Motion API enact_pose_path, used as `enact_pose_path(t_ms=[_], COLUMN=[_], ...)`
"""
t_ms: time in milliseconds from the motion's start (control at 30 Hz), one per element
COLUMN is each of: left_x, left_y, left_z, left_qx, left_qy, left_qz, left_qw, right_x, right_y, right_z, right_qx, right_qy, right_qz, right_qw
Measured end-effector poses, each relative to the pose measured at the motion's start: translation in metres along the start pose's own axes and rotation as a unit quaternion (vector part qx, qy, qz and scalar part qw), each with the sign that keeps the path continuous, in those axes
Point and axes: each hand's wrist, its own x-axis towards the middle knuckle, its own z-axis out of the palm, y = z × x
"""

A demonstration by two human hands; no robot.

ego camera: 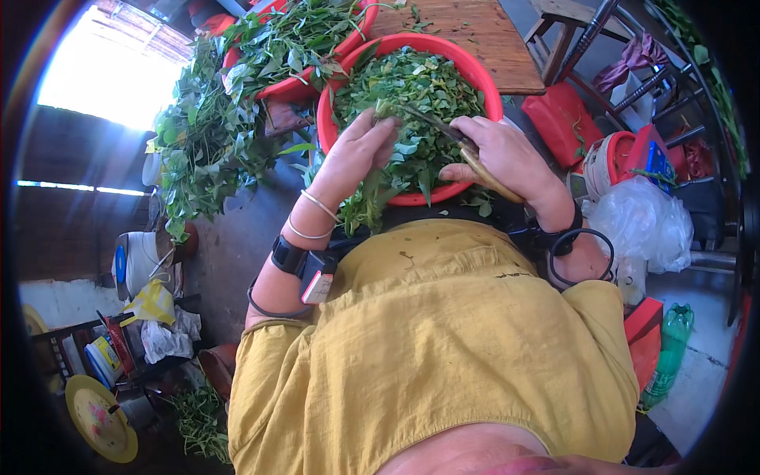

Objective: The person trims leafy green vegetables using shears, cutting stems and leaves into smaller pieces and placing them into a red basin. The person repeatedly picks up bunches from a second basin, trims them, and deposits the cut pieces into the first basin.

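My left hand [368, 139] grips a bunch of leafy green stems [365, 205], whose leaves hang below my palm. The pale cut end of the bunch [386, 108] sticks out past my fingertips. In my right hand [507, 148] is a pair of scissors [436, 123] with yellowish handles, the dark blades pointing left at that end. Whether the blades touch the stems I cannot tell. Both hands are over the near part of a red plastic basin [491, 89], which is heaped with chopped green leaves [415, 77].
Behind it, another red basin [291, 89] overflows with uncut leafy stems [202, 130] at the left. A wooden tabletop [457, 29] lies beyond. To the right are a red bag [561, 122], a clear plastic bag [638, 219] and a green plastic bottle [670, 356].
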Motion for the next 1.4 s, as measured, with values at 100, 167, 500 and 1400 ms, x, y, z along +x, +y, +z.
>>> enact_pose_path(t_ms=[100,167,500,1400], left_x=[-0.001,-0.002,0.001,-0.007], left_y=[0.0,-0.002,-0.006,-0.014], left_z=[0.003,0.005,0.006,0.029], left_qx=[0.054,0.105,0.067,0.242], left_qy=[-0.032,-0.031,-0.021,-0.138], left_qz=[0.011,-0.02,-0.064,0.042], left_qw=[0.998,0.994,0.995,0.96], right_x=[-0.001,-0.001,0.001,0.008], right_y=[-0.002,-0.004,-0.005,-0.005], right_z=[0.006,0.012,0.015,0.029], right_qx=[0.013,0.027,-0.005,0.465], right_qy=[-0.004,-0.011,-0.018,-0.003], right_qz=[-0.031,-0.027,0.004,0.103], right_qw=[0.999,0.999,1.0,0.879])
